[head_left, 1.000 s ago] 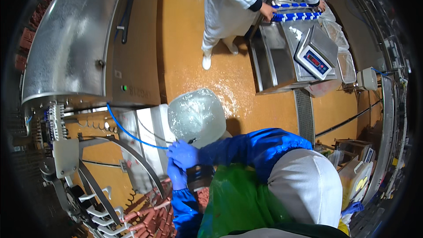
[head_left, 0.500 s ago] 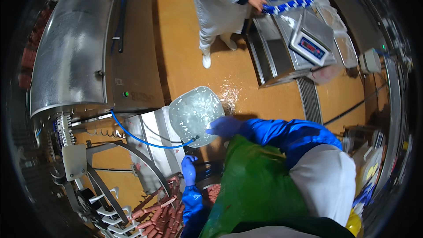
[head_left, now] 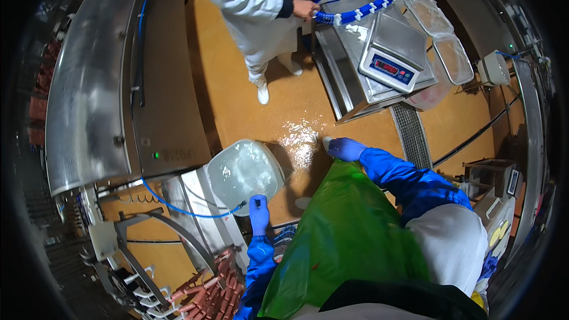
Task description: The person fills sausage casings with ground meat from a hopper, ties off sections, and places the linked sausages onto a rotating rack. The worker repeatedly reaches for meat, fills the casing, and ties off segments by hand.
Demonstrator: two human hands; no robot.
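My left hand (head_left: 258, 216), in a purple glove, is at the near edge of a pale square tub (head_left: 220, 160) filled with clear liquid. Its fingers are curled round a small dark spot that I cannot make out. A blue hose (head_left: 188, 211) ends in a dark tip close to this hand, beside the tub. My right hand (head_left: 346, 149), gloved in purple too, is above the floor to the right of the tub. Its fingers point left, loosely together, and nothing shows in them. Below both hands hangs my green apron (head_left: 347, 231).
Linked sausages (head_left: 214, 290) hang from white hooks at lower left. A steel machine (head_left: 89, 101) stands on the left. Across the wet orange floor (head_left: 231, 71), a person in white handles a blue-and-white ring (head_left: 360, 13) beside a scale (head_left: 389, 65) on a steel table.
My right hand has moved from the tub rightward over the floor. The left hand has come up to the tub's edge and its fingers have curled. The tub appears lower left in view.
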